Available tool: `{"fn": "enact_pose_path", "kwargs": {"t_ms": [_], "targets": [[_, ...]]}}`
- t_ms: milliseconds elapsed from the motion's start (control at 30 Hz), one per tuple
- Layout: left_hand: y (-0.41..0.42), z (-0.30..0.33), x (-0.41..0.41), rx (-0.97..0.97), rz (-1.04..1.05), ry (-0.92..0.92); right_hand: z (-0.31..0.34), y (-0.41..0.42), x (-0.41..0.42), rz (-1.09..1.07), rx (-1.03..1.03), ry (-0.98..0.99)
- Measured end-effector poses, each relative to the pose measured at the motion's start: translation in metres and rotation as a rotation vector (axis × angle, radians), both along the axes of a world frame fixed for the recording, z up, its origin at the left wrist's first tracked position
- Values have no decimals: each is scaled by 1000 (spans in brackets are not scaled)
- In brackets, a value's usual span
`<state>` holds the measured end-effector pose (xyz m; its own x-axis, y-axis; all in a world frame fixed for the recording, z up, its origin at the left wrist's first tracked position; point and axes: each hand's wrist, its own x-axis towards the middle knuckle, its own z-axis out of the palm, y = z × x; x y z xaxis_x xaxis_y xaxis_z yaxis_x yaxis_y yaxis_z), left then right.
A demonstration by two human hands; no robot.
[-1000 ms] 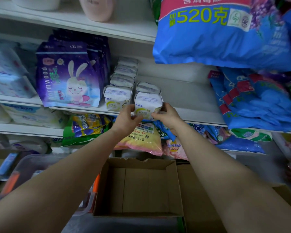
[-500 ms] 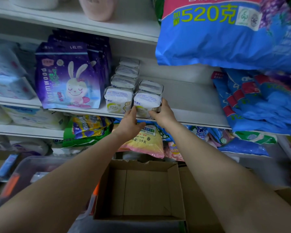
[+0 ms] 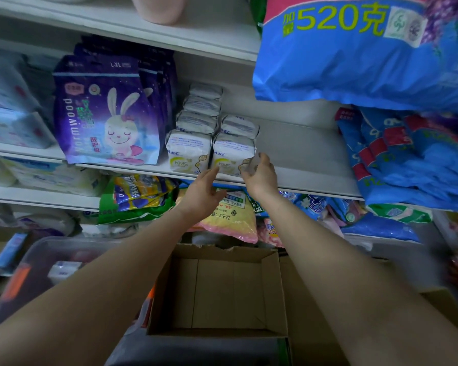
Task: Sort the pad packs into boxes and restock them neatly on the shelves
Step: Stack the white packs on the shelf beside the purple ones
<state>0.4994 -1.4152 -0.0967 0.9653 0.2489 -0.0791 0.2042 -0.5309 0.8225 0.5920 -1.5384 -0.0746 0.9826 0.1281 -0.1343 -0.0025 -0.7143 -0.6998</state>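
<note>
Several white ABC pad packs stand in two rows on the middle shelf (image 3: 296, 159). The front right pack (image 3: 233, 150) stands beside the front left pack (image 3: 188, 151) at the shelf's front edge. My left hand (image 3: 204, 192) reaches up with straight fingers, its tips at the front right pack's lower left corner. To the right of that pack is my right hand (image 3: 261, 175), fingers relaxed and slightly apart from its side. Neither hand grips anything. Below my arms an open cardboard box (image 3: 222, 294) holds nothing.
Purple rabbit-print packs (image 3: 103, 120) stand left of the white packs. A big blue bag (image 3: 354, 54) overhangs from the shelf above, and blue packs (image 3: 407, 159) lie at the right. A yellow-pink bag (image 3: 230, 220) lies on the lower shelf. A clear plastic bin (image 3: 37, 273) sits lower left.
Both hands pushed the front right pack back onto the shelf beside its neighbour, then let go of it and eased back from it.
</note>
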Motion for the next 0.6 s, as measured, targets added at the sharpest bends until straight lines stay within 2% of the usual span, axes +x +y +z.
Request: {"fn": "enact_pose_path", "kwargs": {"t_ms": [100,267,600], "targets": [[9,-2,-18,3,57,-51,-8,-2,-24,-30,16,-57],[43,-29,-65,-51,174,-21,-40,23,-71,91,-3,-88],[132,-151,-208,-93,447,239,-162,128,-180,469,-110,155]]}}
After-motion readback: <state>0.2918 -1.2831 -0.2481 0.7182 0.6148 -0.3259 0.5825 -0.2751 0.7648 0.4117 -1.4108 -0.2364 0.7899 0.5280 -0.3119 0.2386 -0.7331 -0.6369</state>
